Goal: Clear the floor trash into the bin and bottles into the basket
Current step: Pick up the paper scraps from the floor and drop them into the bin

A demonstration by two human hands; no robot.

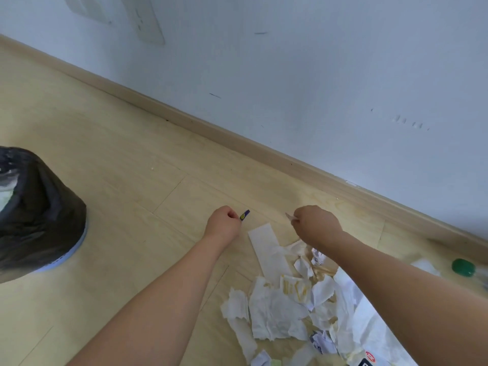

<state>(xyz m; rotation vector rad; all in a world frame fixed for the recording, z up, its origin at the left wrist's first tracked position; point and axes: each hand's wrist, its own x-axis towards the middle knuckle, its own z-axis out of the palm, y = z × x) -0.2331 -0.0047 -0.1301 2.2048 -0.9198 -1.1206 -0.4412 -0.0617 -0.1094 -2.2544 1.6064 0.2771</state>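
Beyond the torn-paper pile (285, 307), left hand (223, 224) pinches a wrapper scrap (244, 215), right hand (315, 224) seemingly a paper sliver (289, 217), both next needing the bin (37, 207).

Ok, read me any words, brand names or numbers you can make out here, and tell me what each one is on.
None can be read.
Red label on the white packaging: print too blurred.
Blue and yellow scrap pinched in the left hand: no legible text.

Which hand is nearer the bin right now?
Left. The left hand, pinching a small blue scrap, is on the side of the black-bagged bin; the right hand is farther away, above the paper pile.
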